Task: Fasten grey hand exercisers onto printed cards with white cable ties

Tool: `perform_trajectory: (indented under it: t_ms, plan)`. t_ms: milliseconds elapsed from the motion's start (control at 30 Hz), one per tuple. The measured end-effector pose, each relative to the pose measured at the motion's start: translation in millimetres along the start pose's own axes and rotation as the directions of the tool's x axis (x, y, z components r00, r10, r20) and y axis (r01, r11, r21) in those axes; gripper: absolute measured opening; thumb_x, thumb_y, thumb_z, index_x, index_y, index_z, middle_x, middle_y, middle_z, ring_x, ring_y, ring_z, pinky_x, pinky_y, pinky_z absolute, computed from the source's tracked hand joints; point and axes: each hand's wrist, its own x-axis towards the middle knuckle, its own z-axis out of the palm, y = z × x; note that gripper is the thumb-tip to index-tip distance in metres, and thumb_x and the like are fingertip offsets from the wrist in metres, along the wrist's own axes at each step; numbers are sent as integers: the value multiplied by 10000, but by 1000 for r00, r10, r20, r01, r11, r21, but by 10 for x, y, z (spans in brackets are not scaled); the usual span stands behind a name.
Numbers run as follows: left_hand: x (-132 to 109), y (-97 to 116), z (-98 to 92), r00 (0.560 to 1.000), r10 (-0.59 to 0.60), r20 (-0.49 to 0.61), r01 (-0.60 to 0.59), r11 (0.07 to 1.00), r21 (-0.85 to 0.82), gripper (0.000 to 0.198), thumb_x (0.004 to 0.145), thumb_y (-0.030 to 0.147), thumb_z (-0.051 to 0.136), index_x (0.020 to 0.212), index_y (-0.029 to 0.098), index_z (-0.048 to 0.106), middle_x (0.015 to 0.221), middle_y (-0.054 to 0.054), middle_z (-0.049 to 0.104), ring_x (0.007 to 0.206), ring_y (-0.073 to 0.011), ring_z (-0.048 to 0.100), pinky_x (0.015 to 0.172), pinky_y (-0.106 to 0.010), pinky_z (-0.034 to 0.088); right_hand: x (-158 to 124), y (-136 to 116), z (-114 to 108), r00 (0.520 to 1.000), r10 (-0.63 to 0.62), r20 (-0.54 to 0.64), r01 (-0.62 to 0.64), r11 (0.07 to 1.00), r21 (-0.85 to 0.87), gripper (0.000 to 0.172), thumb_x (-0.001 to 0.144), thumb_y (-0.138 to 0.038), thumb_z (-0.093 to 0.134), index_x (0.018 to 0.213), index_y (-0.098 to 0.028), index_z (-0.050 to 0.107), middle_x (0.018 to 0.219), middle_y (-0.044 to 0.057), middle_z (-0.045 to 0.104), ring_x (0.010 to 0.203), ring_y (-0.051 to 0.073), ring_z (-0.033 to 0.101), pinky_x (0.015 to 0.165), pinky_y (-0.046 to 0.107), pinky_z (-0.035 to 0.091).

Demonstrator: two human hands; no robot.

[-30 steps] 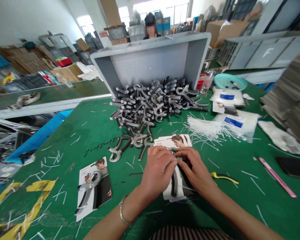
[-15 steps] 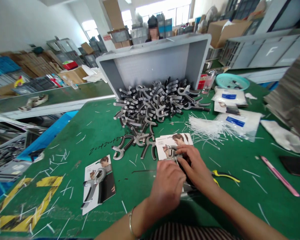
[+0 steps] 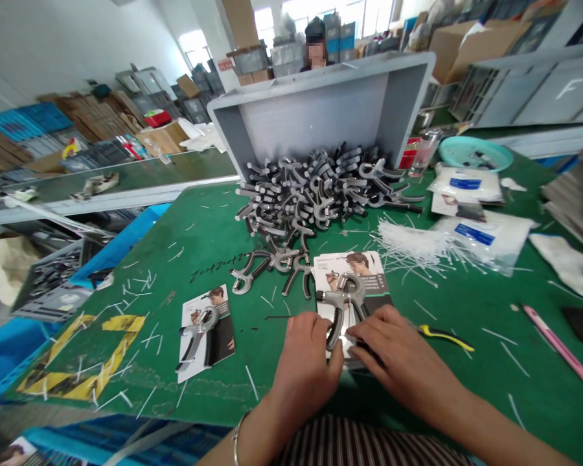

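Grey hand grip strengthener (image 3: 342, 304) lies on a printed card (image 3: 352, 285) on the green surface (image 3: 140, 285), long axis pointing down toward the left hand (image 3: 304, 375), the nearer hand. Its curled fingers hide any pinch: cannot tell. Right hand (image 3: 401, 353): fingers spread apart, flat at the card's edge.

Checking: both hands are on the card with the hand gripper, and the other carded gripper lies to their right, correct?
No: in the head view, the other carded gripper lies to the left of the left hand and right hand.

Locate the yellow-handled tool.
In the head view, the yellow-handled tool lies on the green table, just right of your right hand and below the white cable ties.
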Motion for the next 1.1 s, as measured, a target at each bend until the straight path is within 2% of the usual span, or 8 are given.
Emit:
perform_trajectory:
  t_ms: [167,267,400,500,600,733,900,1100]
  plan:
    - [28,-115,-84,996,-27,88,42,985,-168,154,890,212,567,1034,169,602,994,-96,589,979,-262,555,899,-438,467,104,-123,75,1000,-26,14,28,988,-152,148,929,-163,539,813,-186,628,830,95,654,793,264,499,720,413,360]
    - [-13,-274,-193,992,-40,116,77,939,-336,201,935,228,551,1123,185,605,1059,-82,617,995,-214,588,916,-368,475,100,-90,73,1000,16,-2,-16,999,-36,134,949,-185,534,859,-200,631,855,75,659,849,268,498,742,405,361]
    - [-17,-407,-216,999,-21,50,42,885,-464,143,950,183,545,1015,204,671,972,-35,676,952,-166,622,875,-286,477,88,1,80,996,58,-72,-43,980,197,100,971,-201,532,964,-210,631,909,46,667,900,240,510,792,376,383]
    - [50,-369,-129,998,49,-37,-61,865,-498,147,946,180,561,1020,216,683,961,-22,701,946,-157,628,878,-272,470,138,25,107,990,4,-143,35,962,272,103,970,-197,549,994,-227,645,957,25,681,921,214,536,851,363,385]
    - [103,-286,-28,997,19,-73,-54,854,-517,146,923,177,601,1046,213,671,968,-21,712,924,-157,636,865,-270,469,176,4,132,984,15,-177,41,950,310,98,955,-201,582,1011,-245,650,979,12,681,941,206,543,862,349,386]
    - [105,-222,32,998,-38,-49,0,795,-607,55,892,171,640,922,189,682,885,-19,693,845,-149,631,799,-251,473,150,8,116,974,154,-165,-96,944,316,24,935,-230,616,945,-223,638,910,26,650,921,225,525,821,354,388]
    - [119,-215,18,997,-74,16,64,710,-701,23,866,166,668,873,169,690,850,-26,669,828,-149,616,778,-242,469,93,86,35,988,83,-131,-51,972,231,82,943,-240,604,868,-214,625,831,17,646,872,228,501,816,380,346]
    - [164,-205,23,995,-86,42,89,681,-727,25,862,181,675,871,167,694,849,-27,656,825,-149,608,775,-241,462,94,78,19,989,72,-128,-40,971,238,96,947,-218,597,852,-208,610,816,11,644,857,219,492,801,371,331]
